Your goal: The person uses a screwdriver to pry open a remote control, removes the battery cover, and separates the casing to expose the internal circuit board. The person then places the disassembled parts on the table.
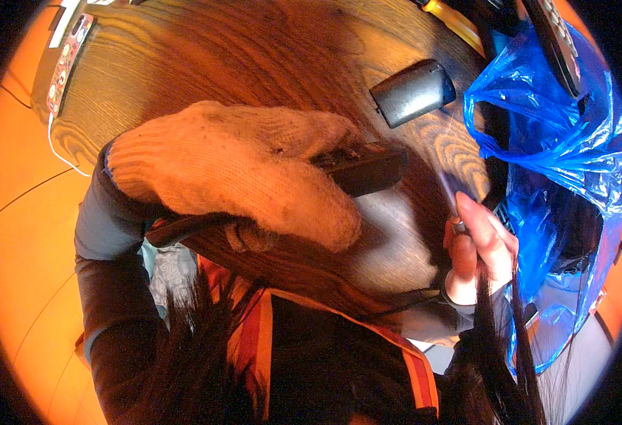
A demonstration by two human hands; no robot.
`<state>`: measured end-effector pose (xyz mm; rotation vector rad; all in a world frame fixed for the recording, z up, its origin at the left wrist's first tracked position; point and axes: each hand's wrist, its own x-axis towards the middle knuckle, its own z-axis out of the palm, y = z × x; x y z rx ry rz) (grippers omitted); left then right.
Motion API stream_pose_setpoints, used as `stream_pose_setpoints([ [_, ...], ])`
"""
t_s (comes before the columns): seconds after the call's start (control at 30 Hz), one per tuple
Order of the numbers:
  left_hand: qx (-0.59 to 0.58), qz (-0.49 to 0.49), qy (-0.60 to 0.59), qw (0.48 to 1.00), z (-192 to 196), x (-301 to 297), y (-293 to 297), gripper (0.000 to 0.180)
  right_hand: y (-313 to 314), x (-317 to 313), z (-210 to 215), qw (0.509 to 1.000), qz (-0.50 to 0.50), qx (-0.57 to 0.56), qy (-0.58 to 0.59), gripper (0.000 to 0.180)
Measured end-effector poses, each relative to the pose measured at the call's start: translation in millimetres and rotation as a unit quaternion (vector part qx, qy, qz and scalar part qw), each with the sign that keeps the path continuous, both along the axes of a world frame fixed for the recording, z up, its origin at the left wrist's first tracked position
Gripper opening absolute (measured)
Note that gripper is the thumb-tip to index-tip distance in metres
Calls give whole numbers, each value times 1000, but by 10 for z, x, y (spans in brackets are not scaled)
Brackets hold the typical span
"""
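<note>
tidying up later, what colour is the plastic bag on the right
The plastic bag is bright blue and shiny, seen best in the head view.

Wooden table [254, 57], seen from above: the brown top bears dark, streaked grain, which closes into nested loops toward the right-hand side. The floor [13, 177], orange in tone and crossed by thin dark seams (curved in this wide-angle view), lies beyond the table's left edge. Illumination is uneven: a pale patch of glare [396, 244] marks the near part of the tabletop, while deep reddish-brown shadow [254, 81] covers much of its middle.
</note>
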<state>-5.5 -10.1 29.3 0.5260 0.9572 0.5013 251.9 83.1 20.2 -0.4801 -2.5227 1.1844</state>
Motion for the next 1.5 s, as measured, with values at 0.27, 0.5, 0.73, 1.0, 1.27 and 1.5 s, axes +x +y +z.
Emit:
stream_pose_setpoints([
  [0.27,106,-129,357,919,168,-64,-15,53,7,-53,143,994,50,44,-87,37],
  [0.5,106,-194,464,858,229,-18,15,55,-70,-11,104,984,4,139,-109,51],
  [0.73,140,-205,482,840,200,-106,-18,52,-170,-62,73,965,19,219,-142,53],
  [1.0,171,-198,489,832,90,-91,-67,50,-208,-88,82,950,5,265,-164,58],
  [1.27,185,-182,493,831,11,-60,-116,48,-179,-112,189,933,49,297,-198,57],
  [1.5,201,-143,483,840,14,0,-149,47,-152,-178,6,991,4,102,-83,46],
])
